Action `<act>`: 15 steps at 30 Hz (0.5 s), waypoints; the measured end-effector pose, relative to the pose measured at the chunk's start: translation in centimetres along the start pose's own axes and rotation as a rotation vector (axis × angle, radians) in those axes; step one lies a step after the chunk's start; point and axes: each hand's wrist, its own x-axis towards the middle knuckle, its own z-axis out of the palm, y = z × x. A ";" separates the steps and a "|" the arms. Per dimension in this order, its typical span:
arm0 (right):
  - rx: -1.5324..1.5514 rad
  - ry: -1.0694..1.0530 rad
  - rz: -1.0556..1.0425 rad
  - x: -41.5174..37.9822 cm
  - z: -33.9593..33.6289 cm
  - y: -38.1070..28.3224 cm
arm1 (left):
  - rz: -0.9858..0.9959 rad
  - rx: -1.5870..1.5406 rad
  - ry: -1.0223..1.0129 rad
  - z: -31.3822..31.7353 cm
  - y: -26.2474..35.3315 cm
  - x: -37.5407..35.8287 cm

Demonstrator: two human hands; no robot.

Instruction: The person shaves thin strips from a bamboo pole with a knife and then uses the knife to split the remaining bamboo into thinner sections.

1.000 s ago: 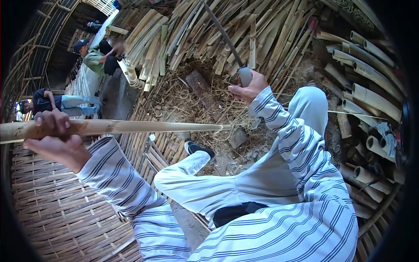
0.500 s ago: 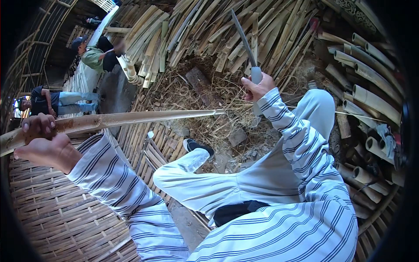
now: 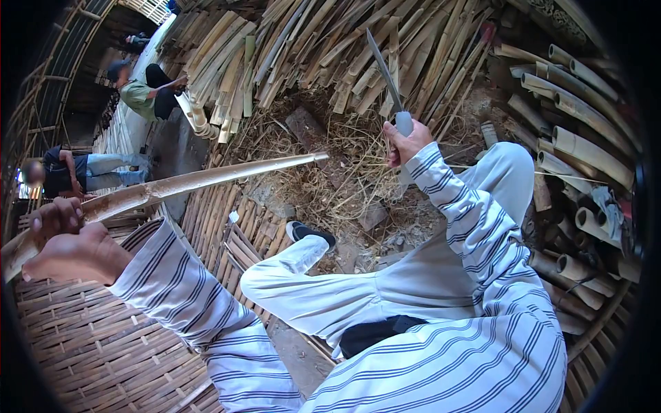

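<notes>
At the left, my left hand (image 3: 79, 244) is closed around the near end of a long split bamboo piece (image 3: 182, 182). The bamboo slants up to the right, its far tip over the shavings. My right hand (image 3: 407, 143) grips the pale handle of a long knife (image 3: 387, 76), whose blade points up and slightly left. The fingers wrap the handle, and the blade is apart from the bamboo. Beneath the bamboo tip and between my hands lie fibrous shavings (image 3: 361, 162) and a dark wood block (image 3: 310, 134).
Stacked split strips (image 3: 303, 48) fill the top. Thicker bamboo lengths (image 3: 592, 151) lie along the right. A woven bamboo surface (image 3: 103, 337) is at lower left. Two people, one in green (image 3: 138, 96) and one in dark clothing (image 3: 62, 172), are at upper left.
The bamboo's far tip has swung up and left, while its held end has dropped with my left hand. My right hand and the knife have shifted only slightly.
</notes>
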 end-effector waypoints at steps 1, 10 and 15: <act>-0.067 0.005 -0.017 0.1 -0.1 0.2 | -0.018 -0.021 -0.023 0.3 -0.5 -0.4; -0.550 -0.123 -0.009 -2.9 2.7 4.3 | -0.079 0.129 0.100 4.3 -5.5 -5.7; -0.586 -0.320 -0.011 -5.3 7.0 9.7 | -0.091 0.227 0.134 5.4 -5.6 -5.5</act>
